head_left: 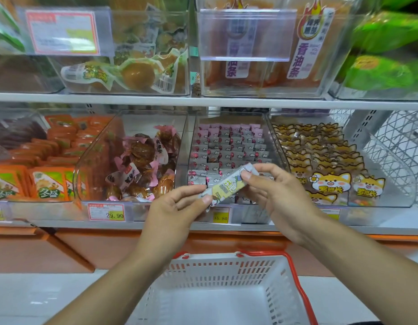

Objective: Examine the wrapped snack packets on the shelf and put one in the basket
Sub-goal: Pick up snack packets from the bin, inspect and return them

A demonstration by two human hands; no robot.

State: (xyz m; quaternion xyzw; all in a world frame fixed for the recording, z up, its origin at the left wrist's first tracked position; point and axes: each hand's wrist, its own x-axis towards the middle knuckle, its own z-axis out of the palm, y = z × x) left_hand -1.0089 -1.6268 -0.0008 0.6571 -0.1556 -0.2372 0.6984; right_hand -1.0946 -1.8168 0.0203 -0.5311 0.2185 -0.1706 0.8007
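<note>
Both hands (177, 207) (273, 193) pinch one snack packet (226, 185) above basket (217, 268)

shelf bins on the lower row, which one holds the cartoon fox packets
The rightmost clear bin, beside the pink-and-grey packet bin; only its packets show a fox face.

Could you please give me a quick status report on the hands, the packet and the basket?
Left hand and right hand pinch opposite ends of the yellow snack packet. Held above the white basket, not yet in. Nothing in the way.

Both hands (226, 202) pinch a snack packet (226, 185) above the basket (226, 266)
</note>
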